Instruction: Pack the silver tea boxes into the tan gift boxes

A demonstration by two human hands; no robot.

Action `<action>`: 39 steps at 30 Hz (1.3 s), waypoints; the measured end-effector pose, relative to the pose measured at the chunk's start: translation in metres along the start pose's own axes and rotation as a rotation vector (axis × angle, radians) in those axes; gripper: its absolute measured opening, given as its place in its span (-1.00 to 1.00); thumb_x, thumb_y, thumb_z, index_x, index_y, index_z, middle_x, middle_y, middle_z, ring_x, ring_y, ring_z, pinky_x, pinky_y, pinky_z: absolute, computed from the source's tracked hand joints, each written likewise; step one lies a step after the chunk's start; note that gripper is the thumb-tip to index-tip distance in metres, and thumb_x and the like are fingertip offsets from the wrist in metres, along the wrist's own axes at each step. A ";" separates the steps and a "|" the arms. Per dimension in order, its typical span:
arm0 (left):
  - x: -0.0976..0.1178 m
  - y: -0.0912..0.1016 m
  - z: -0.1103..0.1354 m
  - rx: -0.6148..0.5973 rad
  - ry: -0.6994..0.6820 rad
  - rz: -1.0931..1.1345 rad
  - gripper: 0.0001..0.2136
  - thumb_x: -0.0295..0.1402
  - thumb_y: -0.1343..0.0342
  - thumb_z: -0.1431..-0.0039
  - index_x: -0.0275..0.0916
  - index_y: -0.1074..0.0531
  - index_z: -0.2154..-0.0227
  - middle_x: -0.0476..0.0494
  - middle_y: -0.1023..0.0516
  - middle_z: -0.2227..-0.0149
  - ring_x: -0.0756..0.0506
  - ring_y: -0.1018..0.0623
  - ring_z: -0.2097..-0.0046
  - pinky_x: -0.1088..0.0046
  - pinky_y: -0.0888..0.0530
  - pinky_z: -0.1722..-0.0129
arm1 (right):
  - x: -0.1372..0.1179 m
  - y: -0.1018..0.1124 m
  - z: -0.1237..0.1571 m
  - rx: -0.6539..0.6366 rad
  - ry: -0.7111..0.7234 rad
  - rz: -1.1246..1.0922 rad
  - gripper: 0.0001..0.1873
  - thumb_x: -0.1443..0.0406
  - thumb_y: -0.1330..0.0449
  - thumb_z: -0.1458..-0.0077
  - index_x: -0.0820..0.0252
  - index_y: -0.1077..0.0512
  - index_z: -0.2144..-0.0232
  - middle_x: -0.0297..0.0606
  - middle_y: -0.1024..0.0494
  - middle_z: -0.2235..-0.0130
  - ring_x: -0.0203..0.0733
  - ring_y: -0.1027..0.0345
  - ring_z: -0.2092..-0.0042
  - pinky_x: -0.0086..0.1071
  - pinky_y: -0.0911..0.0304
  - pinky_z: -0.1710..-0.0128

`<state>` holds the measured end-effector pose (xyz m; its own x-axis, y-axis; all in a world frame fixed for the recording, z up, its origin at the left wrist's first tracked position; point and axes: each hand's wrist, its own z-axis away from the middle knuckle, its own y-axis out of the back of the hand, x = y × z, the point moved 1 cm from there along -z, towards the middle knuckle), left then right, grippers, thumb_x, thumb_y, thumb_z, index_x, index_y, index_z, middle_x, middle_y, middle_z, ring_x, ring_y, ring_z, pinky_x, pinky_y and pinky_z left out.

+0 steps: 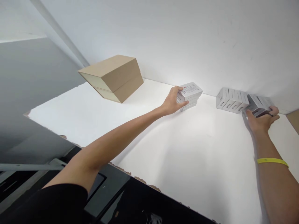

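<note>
My left hand (173, 101) reaches far across a white shelf (144, 133) and grips the near side of a small stack of white printed boxes (191, 93). My right hand (261, 119) is closed on a grey-white box (256, 105) at the right end of a row of white boxes (230, 99) standing against the back wall. A yellow band (272, 161) circles my right forearm.
Two stacked brown cardboard boxes (113, 77) sit at the back left of the shelf. A white wall (187, 40) closes the back. The shelf's ragged front edge (137, 179) runs diagonally over dark equipment (109, 199) below. A brown surface (294, 119) shows at far right.
</note>
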<state>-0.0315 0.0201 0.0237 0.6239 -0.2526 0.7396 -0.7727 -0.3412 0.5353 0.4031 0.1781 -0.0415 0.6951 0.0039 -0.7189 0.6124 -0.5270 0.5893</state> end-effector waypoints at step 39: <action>-0.043 0.084 0.099 0.375 0.463 -0.171 -0.08 -0.30 -0.50 0.25 -0.13 0.02 -0.09 -0.24 -0.38 -0.11 -0.25 -0.52 -0.11 0.06 -0.60 -0.02 | -0.025 0.008 0.019 0.094 0.004 -0.101 -0.35 0.08 -0.30 -0.30 0.13 -0.23 -0.31 -0.06 -0.25 -0.29 0.06 -0.29 -0.19 0.06 -0.30 -0.22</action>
<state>-0.1116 -0.0872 -0.0033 0.5549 0.2242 0.8011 -0.5199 -0.6584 0.5443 0.3830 0.1577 -0.0257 0.6335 0.0642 -0.7711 0.6415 -0.6007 0.4770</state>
